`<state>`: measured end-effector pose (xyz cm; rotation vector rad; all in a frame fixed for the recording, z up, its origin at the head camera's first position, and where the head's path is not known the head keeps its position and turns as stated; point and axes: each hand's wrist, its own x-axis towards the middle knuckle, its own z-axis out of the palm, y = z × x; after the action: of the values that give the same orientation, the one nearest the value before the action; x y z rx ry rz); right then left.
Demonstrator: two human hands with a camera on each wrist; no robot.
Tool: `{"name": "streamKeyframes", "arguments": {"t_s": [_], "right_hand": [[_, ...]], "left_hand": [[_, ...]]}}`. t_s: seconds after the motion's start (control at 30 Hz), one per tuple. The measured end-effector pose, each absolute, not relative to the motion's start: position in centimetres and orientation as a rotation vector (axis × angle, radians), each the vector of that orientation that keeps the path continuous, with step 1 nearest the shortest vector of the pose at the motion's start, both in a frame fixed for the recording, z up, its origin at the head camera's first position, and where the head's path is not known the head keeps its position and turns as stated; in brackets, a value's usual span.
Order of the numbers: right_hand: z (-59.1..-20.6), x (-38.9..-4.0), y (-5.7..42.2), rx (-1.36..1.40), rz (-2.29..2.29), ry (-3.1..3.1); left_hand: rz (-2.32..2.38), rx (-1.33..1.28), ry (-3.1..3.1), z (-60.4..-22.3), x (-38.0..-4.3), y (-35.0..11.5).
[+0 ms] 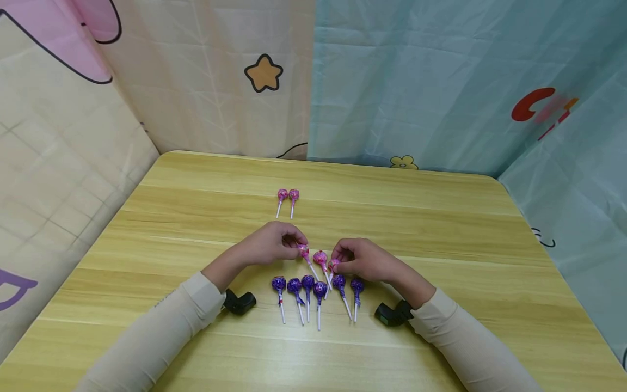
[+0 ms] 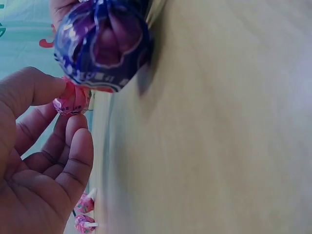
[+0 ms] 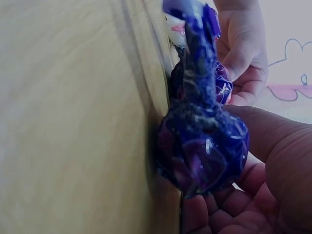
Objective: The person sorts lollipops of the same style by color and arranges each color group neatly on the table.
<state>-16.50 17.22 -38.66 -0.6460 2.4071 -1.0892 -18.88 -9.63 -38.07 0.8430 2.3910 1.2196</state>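
Observation:
My left hand [image 1: 271, 244] pinches a pink-wrapped lollipop [image 1: 304, 251] by its head, between thumb and fingers. Opposite it, my right hand [image 1: 366, 260] has thumb and fingertips around the head of another pink lollipop [image 1: 333, 264]. A third pink lollipop [image 1: 320, 257] lies between the hands, its white stick crossing near the right one's. Nearer me lie several purple lollipops [image 1: 278, 283] in a loose row, sticks pointing toward me. In the right wrist view, a purple lollipop [image 3: 202, 151] stands close to the camera and hides the right fingertips.
Two pink lollipops [image 1: 294, 195] lie side by side farther back on the wooden table [image 1: 416, 212]. Black wrist devices [image 1: 240, 302] sit under both forearms. Printed curtains [image 1: 392, 81] hang behind the table and at its sides.

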Motion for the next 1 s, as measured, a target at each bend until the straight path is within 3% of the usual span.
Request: {"name": "streamKeyframes", "arguments": {"t_s": [1.0], "right_hand": [[-38.57,-16.46,17.24,-0.623,-1.094,2.398]], "left_hand": [[1.123,0.807,2.482,-38.48,-19.27,-8.96]]}}
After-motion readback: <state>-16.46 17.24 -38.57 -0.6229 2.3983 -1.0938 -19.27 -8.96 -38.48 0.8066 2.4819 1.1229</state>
